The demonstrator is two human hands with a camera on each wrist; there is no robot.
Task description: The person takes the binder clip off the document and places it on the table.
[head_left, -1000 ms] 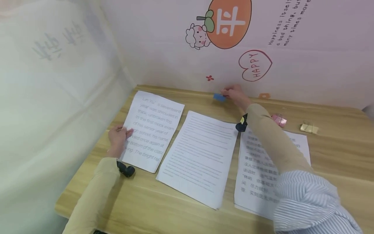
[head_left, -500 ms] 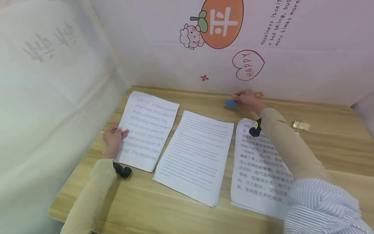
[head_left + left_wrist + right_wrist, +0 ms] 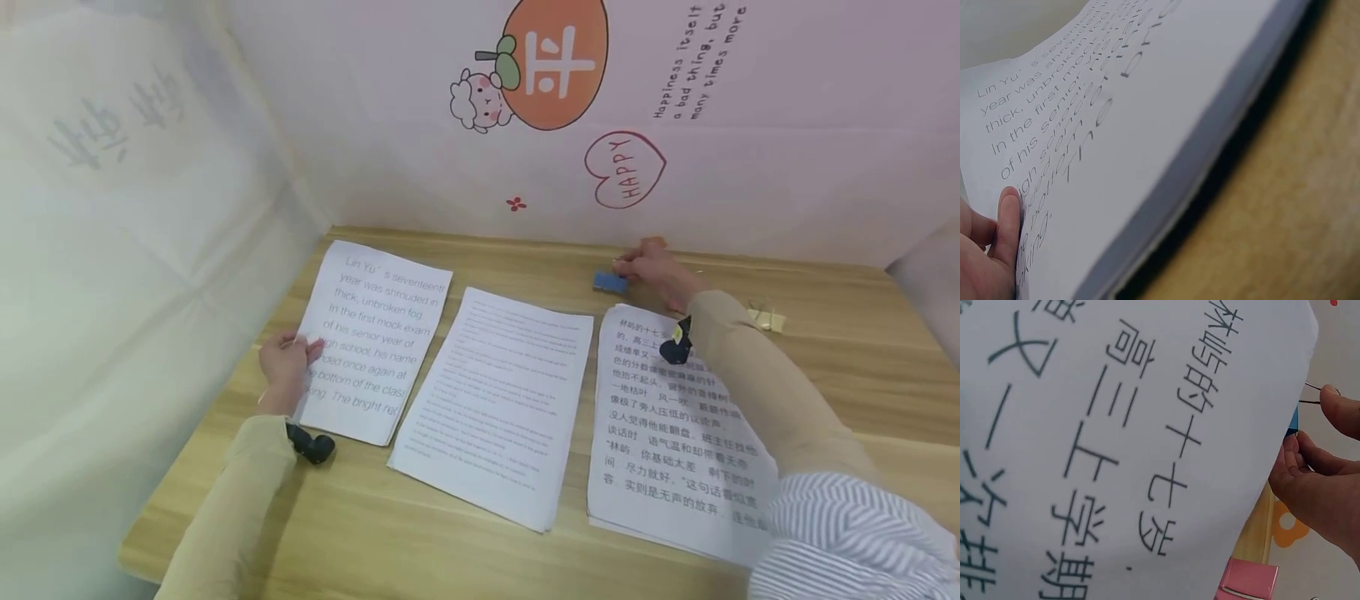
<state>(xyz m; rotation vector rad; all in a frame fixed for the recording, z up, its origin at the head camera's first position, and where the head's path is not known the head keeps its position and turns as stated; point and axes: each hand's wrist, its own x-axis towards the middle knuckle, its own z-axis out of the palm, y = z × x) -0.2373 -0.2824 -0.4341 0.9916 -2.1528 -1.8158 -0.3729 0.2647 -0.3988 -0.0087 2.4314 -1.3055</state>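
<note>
My left hand (image 3: pixel 285 362) pinches the left edge of the left paper stack (image 3: pixel 375 350), which bears large English print. In the left wrist view the thumb (image 3: pixel 1009 219) lies on top of the sheets. Toward the back of the table, my right hand (image 3: pixel 651 271) pinches a blue binder clip (image 3: pixel 611 282) by its wire handles. The right wrist view shows only a bit of that blue clip (image 3: pixel 1293 420), since the right paper stack (image 3: pixel 1147 437) hides the rest. This stack, printed in large Chinese characters, lies below my right forearm in the head view.
Between the two stacks lies a middle stack (image 3: pixel 495 408) with small print. A gold binder clip (image 3: pixel 767 319) sits at the right. A pink binder clip (image 3: pixel 1247 580) shows in the right wrist view. Behind the wooden table (image 3: pixel 330 517) hangs a printed cloth (image 3: pixel 420 158).
My right hand has moved right and slightly nearer with the blue binder clip. The pink clip is now hidden in the head view. My left hand keeps its place on the paper; the head view has shifted.
</note>
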